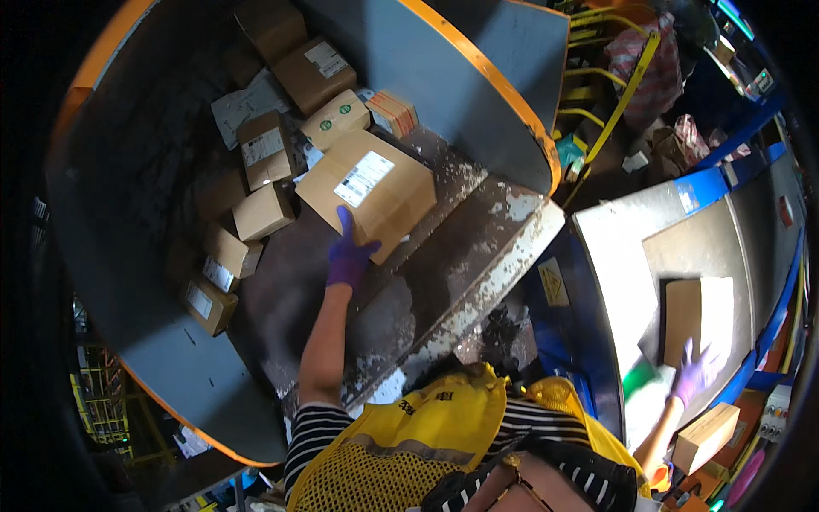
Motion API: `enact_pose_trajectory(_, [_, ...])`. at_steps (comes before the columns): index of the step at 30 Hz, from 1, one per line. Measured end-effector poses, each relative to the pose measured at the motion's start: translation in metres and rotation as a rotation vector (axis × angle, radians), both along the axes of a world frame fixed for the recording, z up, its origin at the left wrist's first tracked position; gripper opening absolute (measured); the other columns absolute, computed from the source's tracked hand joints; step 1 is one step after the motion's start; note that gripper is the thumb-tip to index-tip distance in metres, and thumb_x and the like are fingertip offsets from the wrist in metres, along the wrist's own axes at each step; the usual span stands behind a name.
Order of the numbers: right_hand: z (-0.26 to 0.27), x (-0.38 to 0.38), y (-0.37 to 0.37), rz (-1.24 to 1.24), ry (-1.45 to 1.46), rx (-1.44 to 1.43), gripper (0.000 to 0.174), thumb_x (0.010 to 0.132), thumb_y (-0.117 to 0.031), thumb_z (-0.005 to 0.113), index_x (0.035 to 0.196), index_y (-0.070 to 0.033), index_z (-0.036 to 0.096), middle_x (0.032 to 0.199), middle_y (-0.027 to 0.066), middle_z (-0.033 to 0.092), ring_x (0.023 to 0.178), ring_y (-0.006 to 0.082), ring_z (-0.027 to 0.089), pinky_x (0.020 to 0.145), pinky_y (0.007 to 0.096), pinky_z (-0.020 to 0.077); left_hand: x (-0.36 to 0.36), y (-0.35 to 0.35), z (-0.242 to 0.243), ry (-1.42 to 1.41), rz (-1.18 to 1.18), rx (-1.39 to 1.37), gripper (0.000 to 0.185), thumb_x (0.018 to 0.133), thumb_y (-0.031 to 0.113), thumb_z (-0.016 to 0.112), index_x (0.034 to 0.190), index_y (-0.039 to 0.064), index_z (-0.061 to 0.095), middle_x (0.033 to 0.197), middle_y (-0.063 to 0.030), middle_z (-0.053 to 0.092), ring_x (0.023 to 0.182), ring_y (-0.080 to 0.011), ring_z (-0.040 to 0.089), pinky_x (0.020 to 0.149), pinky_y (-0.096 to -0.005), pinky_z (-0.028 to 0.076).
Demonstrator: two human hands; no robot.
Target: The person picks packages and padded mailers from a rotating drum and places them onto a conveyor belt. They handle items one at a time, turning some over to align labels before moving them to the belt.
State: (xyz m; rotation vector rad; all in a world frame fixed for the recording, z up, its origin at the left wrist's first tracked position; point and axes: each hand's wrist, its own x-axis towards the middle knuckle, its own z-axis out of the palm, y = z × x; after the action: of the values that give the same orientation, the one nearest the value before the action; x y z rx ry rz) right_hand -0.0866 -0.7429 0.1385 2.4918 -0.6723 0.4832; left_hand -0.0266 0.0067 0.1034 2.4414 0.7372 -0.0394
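Note:
My left hand (352,256), in a purple glove, touches the near edge of a large brown cardboard box (400,192) with a white label. Its visible fingers are spread; whether any reach under the box is hidden. The box rests on a worn metal chute (307,294). My right hand (694,377), gloved too, has its fingers apart at the near end of another cardboard box (681,320) on the conveyor at right. Glare washes out part of that box. Beyond the large box are a carton with green marks (336,120) and a carton with red stripes (391,114).
Several smaller labelled boxes (262,211) and a grey plastic mailer (246,105) lie farther up the chute. An orange-edged side wall (486,57) curves around it. A box (706,437) sits beside the conveyor (697,243). Yellow railings (624,96) stand behind.

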Motion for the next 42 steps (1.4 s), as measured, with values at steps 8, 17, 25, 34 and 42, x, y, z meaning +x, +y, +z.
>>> enact_pose_trajectory(8, [0.007,0.115,0.34,1.0,0.323,1.838,0.059,0.1,-0.014,0.056,0.153,-0.002,0.032,0.15,0.0153,0.044,0.135,0.0216,0.043,0.114,0.0345,0.0332,-0.184,-0.06,0.094,0.174,-0.117,-0.791,0.082,0.09,0.014,0.071,0.158,0.01,0.023,0.141,-0.016,0.054,0.117,-0.0133,0.057,0.094,-0.0278,0.048])
enact_pose_trajectory(17, [0.015,0.101,0.409,0.998,0.933,2.202,0.095,0.085,-0.037,0.077,0.154,0.001,0.025,0.148,0.0163,0.046,0.135,0.0216,0.042,0.11,0.0334,0.0366,-0.163,-0.042,-0.096,-0.349,0.362,-1.172,0.055,0.103,0.03,0.048,0.149,0.001,0.037,0.144,-0.014,0.047,0.121,-0.0231,0.052,0.105,-0.0348,0.04])
enact_pose_trajectory(25, [0.045,0.004,0.174,0.45,-0.363,2.328,0.045,0.097,-0.018,0.059,0.136,0.002,0.054,0.126,0.0136,0.062,0.114,0.0206,0.061,0.098,0.0351,0.0492,0.011,-0.243,0.102,-0.528,-0.669,-0.864,0.067,0.095,0.03,0.063,0.15,0.002,0.037,0.145,-0.0176,0.044,0.135,-0.0267,0.042,0.113,-0.0393,0.032])
enact_pose_trajectory(34, [0.03,-0.067,-0.085,0.651,-0.367,0.698,0.062,0.093,-0.018,0.066,0.149,-0.006,0.041,0.15,0.0198,0.044,0.133,0.0319,0.049,0.109,0.0433,0.0418,0.087,-0.144,0.021,-0.536,-0.526,-0.075,0.092,0.076,0.04,0.081,0.149,0.004,0.038,0.152,-0.0219,0.036,0.143,-0.0356,0.032,0.118,-0.0448,0.026])
enact_pose_trajectory(42, [0.027,0.016,0.076,0.023,-0.536,1.081,0.069,0.095,-0.022,0.064,0.155,-0.015,0.032,0.145,0.0131,0.051,0.133,0.0314,0.047,0.105,0.0392,0.0417,0.135,0.117,-0.103,-0.362,0.103,0.277,0.108,0.067,0.038,0.089,0.156,0.021,0.031,0.157,-0.0258,0.028,0.135,-0.0397,0.044,0.105,-0.0412,0.044])
